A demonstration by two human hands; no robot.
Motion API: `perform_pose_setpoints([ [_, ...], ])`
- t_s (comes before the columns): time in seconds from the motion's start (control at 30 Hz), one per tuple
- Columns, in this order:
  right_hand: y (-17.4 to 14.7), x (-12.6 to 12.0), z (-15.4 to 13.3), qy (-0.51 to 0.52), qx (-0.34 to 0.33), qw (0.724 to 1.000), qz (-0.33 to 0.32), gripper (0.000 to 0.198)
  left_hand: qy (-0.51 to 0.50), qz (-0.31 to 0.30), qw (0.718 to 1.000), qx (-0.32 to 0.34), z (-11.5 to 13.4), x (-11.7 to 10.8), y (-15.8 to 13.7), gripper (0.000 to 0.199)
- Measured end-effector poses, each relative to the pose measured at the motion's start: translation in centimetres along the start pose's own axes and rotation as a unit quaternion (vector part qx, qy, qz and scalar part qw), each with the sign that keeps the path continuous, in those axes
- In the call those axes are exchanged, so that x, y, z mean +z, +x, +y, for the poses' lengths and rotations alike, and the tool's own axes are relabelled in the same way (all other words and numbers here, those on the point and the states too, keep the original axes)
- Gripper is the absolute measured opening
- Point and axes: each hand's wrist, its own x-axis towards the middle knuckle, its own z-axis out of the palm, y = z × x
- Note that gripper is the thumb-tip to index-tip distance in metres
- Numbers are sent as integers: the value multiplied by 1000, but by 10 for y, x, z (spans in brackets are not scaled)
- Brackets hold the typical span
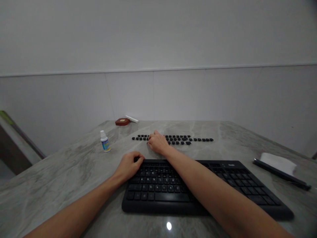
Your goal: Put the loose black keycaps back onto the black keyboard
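A black keyboard lies on the marble-patterned table, with keycaps gone from part of its upper left. My left hand is at its far left corner, fingers curled and closed on the edge there. Beyond the keyboard, loose black keycaps are laid out in rows. My right hand reaches over the left part of those rows, fingers bent together, with a small dark keycap at the fingertips. My right forearm crosses above the keyboard and hides its middle; the hand covers some keycaps.
A small white bottle with a blue label stands at the left. Far back are a reddish-brown case and a white flat piece. On the right, a black stick-like tool lies by a white cloth or paper. A wall rises behind the table.
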Motion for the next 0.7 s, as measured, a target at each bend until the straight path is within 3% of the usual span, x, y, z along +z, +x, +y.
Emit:
perform_pose_setpoints([
  [0.3, 0, 4, -1, 24, -3, 1000, -6, 25, 3, -10, 1000, 14, 2, 0, -1, 25],
  [0.5, -1, -1, -5, 68, 41, 997, 13, 18, -3, -21, 1000, 13, -2, -2, -2, 25],
  [0.6, -16, -17, -3, 97, 57, 993, 27, 17, -4, -31, 999, 21, -4, -5, -2, 25],
  [0.7, -51, -34, 0, 139, 38, 988, 50, 36, 17, -22, 998, 58, -1, -7, -4, 24],
])
